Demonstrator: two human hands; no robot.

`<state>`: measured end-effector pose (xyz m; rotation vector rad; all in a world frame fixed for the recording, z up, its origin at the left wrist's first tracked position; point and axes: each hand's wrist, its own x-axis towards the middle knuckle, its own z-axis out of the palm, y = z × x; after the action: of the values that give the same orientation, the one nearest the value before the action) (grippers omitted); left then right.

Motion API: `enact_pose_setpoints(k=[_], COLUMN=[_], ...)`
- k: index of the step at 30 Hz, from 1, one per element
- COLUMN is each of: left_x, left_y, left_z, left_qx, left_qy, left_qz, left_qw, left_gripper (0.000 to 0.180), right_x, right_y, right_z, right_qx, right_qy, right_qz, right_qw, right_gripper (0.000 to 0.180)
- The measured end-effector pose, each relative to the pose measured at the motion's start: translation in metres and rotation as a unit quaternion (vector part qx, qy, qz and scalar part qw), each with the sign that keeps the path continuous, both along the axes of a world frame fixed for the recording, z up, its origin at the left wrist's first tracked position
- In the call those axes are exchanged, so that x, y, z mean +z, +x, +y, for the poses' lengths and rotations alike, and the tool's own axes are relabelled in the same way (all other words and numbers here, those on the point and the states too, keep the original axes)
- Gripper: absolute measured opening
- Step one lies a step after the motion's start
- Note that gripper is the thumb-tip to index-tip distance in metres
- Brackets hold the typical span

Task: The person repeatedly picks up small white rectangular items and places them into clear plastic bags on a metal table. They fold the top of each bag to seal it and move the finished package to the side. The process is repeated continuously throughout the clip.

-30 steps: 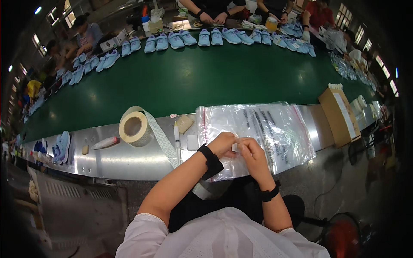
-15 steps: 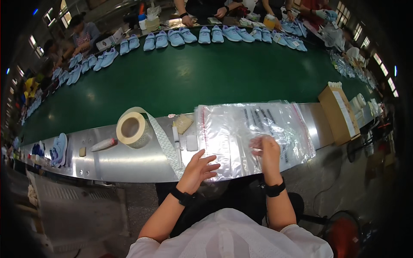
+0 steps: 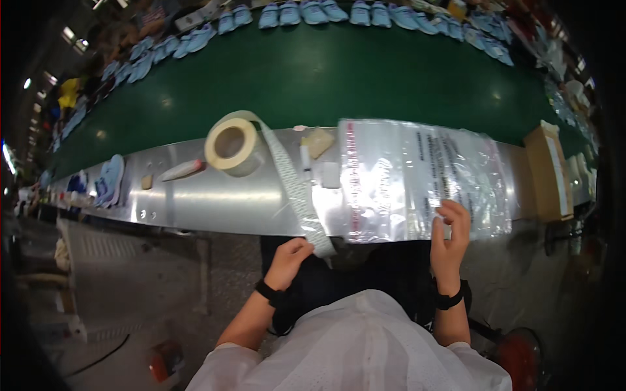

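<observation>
Your left hand (image 3: 287,262) is at the near edge of the metal surface (image 3: 228,203), with its fingers (image 3: 302,246) drawn together at the left margin of the label strip (image 3: 295,182). The strip's tail is just beside those fingertips, to their right, and hangs past the edge; you seem to touch it, but I cannot tell whether you have it pinched. From there the strip runs up and left to its roll (image 3: 250,158), well apart from your hand.

Your right hand (image 3: 450,251) is over the lower right part of the clear plastic bags (image 3: 398,176), its fingers loosely curved and the thumb apart from them. The bags lie flat beneath; whether your fingertips touch them, or hold something small, I cannot tell.
</observation>
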<state>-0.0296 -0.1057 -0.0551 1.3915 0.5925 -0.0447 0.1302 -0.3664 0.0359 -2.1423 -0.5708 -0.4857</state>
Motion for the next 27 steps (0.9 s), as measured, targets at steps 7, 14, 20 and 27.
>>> enact_pose_setpoints(k=[7, 14, 20, 27], left_x=[0.070, 0.078, 0.093, 0.092], left_y=[-0.031, -0.028, -0.021, -0.015], left_z=[0.003, -0.012, -0.033, -0.043], left_qx=[0.181, 0.233, 0.015, 0.048], left_qy=[-0.182, -0.042, 0.473, 0.185], left_qz=[-0.098, -0.126, -0.178, -0.132], left_qw=[0.961, 0.963, 0.863, 0.973], left_gripper=[0.014, 0.015, 0.026, 0.006], right_x=[-0.010, 0.002, -0.003, 0.003], right_y=[-0.057, -0.060, -0.052, -0.049], right_z=[0.103, 0.107, 0.093, 0.099], right_qx=[0.443, 0.450, 0.428, 0.403], right_qy=[0.002, -0.048, -0.005, -0.004], right_qz=[0.327, 0.457, 0.357, 0.346], right_qw=[0.835, 0.766, 0.830, 0.847], right_gripper=[0.019, 0.016, 0.014, 0.016])
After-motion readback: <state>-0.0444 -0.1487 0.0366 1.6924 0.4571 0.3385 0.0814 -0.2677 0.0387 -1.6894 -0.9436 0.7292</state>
